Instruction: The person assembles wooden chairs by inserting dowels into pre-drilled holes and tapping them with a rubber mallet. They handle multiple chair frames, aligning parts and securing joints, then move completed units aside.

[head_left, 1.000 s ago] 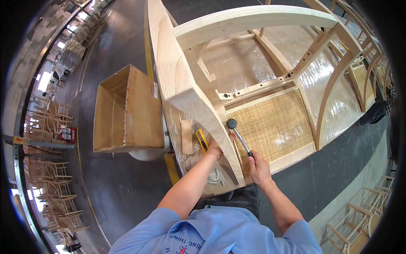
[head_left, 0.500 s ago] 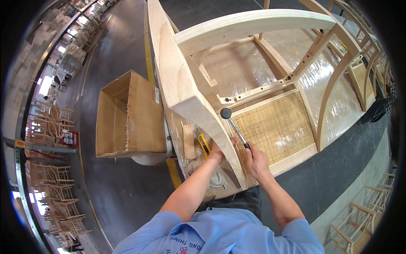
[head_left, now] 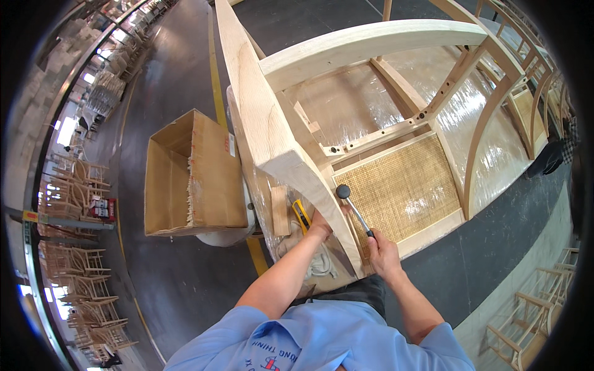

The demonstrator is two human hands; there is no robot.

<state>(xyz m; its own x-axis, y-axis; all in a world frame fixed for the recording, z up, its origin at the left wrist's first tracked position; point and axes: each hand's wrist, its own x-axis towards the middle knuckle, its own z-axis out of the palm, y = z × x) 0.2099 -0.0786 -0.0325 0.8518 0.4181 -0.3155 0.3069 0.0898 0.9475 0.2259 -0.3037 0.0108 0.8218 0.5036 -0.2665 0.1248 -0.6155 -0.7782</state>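
A pale wooden chair frame [head_left: 371,46] lies tipped on the plastic-covered bench in front of me, its woven cane panel [head_left: 402,188] facing up. My right hand [head_left: 385,255] is closed round the dark grip of a mallet [head_left: 354,207]. The mallet's round black head is over the near left part of the cane panel. My left hand [head_left: 320,226] wraps round the curved chair leg [head_left: 309,179] from its left side. The leg hides most of those fingers; a bit of fingertip shows beyond it.
Left of my left hand lie a yellow utility knife [head_left: 301,213], a wood block [head_left: 280,210] and a pale cloth [head_left: 318,263]. An open cardboard box [head_left: 216,179] stands on a white support at the left. More chairs [head_left: 526,321] stand at the right and along the left side.
The mallet and my right hand have moved slightly right and toward me, so the mallet head is lower over the cane panel. My left hand stays at the leg.
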